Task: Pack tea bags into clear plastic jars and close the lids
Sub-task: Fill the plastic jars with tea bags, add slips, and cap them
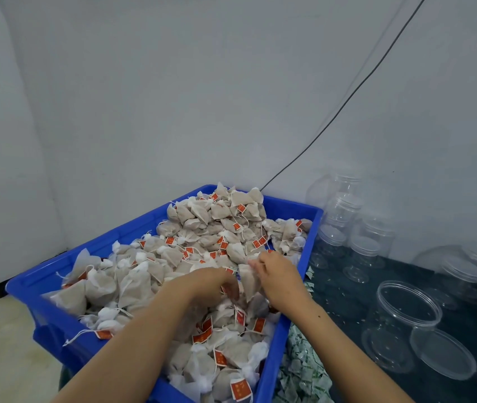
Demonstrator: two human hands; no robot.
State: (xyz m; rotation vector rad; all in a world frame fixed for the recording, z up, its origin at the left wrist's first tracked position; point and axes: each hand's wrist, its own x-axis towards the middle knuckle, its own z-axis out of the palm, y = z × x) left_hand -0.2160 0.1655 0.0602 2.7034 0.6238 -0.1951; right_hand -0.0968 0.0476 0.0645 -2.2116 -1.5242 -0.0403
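Right now both hands are in the blue crate (308, 212), which is heaped with tea bags (202, 237). My right hand (278, 276) pinches one bag (248, 282) at its top edge; left hand (205, 283) has its fingers curled down into the pile, and I can't tell if it holds anything. Bags look light, soft and squashy, with strings and red tags likely to snag neighbours, so I'd grab by the pouch body or gathered top, not the tag. Open jar (403, 318) sits on the dark bench (347, 292) to the right, its lid (443, 354) beside it. More empty jars (356, 242) further back.
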